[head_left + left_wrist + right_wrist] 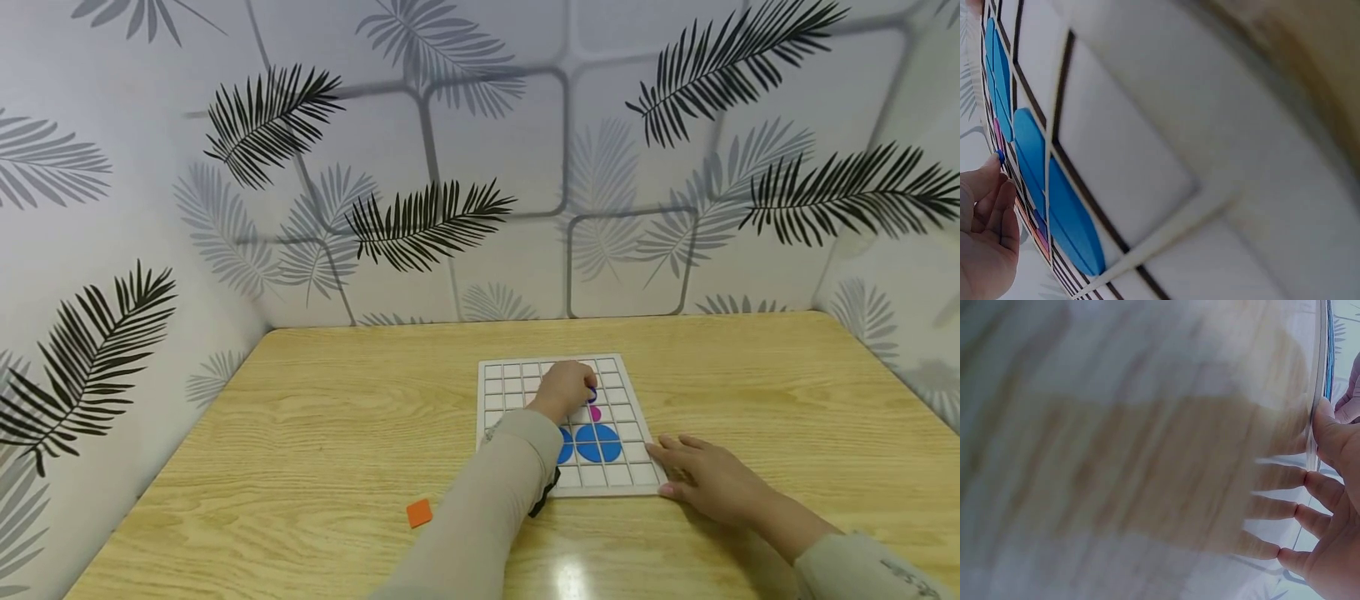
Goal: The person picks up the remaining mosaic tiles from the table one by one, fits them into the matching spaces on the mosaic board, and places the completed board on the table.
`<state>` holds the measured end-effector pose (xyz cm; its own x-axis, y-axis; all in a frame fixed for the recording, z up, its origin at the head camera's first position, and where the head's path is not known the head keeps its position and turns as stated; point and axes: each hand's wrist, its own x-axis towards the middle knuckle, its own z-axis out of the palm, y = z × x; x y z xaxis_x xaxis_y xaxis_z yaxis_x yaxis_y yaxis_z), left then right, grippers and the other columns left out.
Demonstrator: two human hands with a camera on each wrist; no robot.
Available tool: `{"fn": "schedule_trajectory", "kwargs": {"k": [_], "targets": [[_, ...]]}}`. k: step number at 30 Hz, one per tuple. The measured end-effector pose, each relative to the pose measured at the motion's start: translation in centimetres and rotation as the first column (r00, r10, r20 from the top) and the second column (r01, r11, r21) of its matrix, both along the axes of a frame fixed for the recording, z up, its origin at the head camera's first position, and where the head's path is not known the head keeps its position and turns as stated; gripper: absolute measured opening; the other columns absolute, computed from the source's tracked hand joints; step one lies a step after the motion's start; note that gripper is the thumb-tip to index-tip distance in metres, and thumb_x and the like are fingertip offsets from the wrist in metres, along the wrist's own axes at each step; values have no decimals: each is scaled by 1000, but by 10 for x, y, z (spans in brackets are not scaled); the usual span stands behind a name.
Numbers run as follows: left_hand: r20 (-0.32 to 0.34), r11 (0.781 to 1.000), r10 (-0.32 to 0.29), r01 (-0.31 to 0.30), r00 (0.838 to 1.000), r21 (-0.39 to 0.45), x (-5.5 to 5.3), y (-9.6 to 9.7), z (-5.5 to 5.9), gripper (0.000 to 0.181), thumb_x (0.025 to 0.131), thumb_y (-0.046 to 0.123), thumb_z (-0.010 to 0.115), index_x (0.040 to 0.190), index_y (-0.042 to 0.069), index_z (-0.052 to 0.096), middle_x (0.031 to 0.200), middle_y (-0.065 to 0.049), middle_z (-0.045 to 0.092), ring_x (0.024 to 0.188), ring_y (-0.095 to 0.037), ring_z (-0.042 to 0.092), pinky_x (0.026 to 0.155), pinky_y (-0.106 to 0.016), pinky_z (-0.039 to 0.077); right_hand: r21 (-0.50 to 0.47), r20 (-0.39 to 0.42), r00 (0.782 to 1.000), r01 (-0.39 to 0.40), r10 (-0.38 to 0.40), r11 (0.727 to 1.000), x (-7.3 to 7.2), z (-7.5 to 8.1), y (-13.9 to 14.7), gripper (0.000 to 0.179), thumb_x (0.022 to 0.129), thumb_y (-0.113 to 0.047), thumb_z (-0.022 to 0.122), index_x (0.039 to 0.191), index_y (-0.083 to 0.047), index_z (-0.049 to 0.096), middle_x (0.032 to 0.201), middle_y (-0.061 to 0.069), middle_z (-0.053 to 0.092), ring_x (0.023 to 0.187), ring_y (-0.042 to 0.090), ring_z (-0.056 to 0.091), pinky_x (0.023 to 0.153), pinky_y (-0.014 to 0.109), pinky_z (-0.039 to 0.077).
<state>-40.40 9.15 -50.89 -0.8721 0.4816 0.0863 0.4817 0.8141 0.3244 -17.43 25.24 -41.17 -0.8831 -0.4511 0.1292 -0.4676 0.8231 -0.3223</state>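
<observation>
A white grid board (637, 454) lies on the wooden table with flat pieces in its squares. My left hand (562, 390) reaches over its upper half. Between thumb and finger it pinches a small dark blue piece (1001, 155), mostly covered by the fingers in the head view. Just below sits a small magenta piece (596, 414). Nearer to me are blue rounded pieces (609, 433) that form a circle, and others partly hidden by my left sleeve. My right hand (708, 479) rests at the board's right edge, thumb near its corner and fingers spread on the table.
An orange square tile (419, 513) lies on the table (337, 433), left of my left forearm. A black band (545, 493) shows below that forearm, near the board's front edge. A wall (510, 150) with a leaf pattern stands behind the table.
</observation>
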Motion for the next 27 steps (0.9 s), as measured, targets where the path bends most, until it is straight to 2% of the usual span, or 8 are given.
{"fn": "schedule_trajectory", "kwargs": {"k": [3,5,7,12,15,17,24,27], "targets": [[-71,1000,10,-12,997,-22,-39,10,-50,8,75,31,66,81,33,64,81,17,56,79,-6,51,69,-26,42,1,-2,1000,0,0,1000,0,0,0,51,78,-33,60,119,-3,51,119,22,47,107,45,39,82,56,31],[-72,999,14,-16,997,-31,-46,13,-58,6,76,31,65,80,35,64,81,18,56,79,-6,51,69,-27,42,2,-4,1000,-1,1,1000,0,0,0,51,78,-33,60,119,-3,52,119,22,47,107,45,39,82,56,31],[-42,999,20,-22,999,-41,-32,10,-40,7,76,29,65,82,34,65,83,18,57,81,-6,51,70,-27,42,3,-6,1000,-2,2,1000,0,-1,0,52,77,-33,61,119,-3,52,118,22,47,107,45,39,82,56,32],[50,995,67,-63,997,-72,59,-7,67,13,81,18,60,91,23,67,93,10,60,91,-10,52,77,-27,41,3,-6,1000,-1,1,1000,0,-1,1,52,78,-32,61,119,-3,51,119,21,47,108,45,39,82,56,32],[68,996,66,-62,995,-66,92,-16,104,15,84,16,57,94,18,67,96,6,60,93,-10,52,83,-27,39,2,-1,1000,1,-1,1000,-1,0,1,51,78,-33,60,119,-4,51,119,21,47,108,44,39,82,55,32],[73,997,56,-52,996,-59,101,-19,112,16,85,16,55,95,17,67,98,5,60,95,-11,51,87,-30,36,1,2,1000,1,-1,1000,-1,-1,1,51,78,-32,60,120,-4,51,120,21,47,108,44,39,83,55,32],[88,998,51,-47,995,-46,95,-19,107,17,85,12,54,95,16,67,97,5,60,95,-10,51,90,-37,34,2,-6,1000,-3,3,1000,0,-1,0,51,78,-33,60,119,-4,51,119,21,47,107,44,39,82,55,32],[36,1000,-8,9,999,-25,64,-14,72,14,83,13,57,89,19,68,91,7,60,89,-8,52,82,-29,40,5,-6,1000,-4,4,1000,0,-1,0,51,78,-32,60,119,-4,51,119,21,47,107,44,39,82,55,32]]}}
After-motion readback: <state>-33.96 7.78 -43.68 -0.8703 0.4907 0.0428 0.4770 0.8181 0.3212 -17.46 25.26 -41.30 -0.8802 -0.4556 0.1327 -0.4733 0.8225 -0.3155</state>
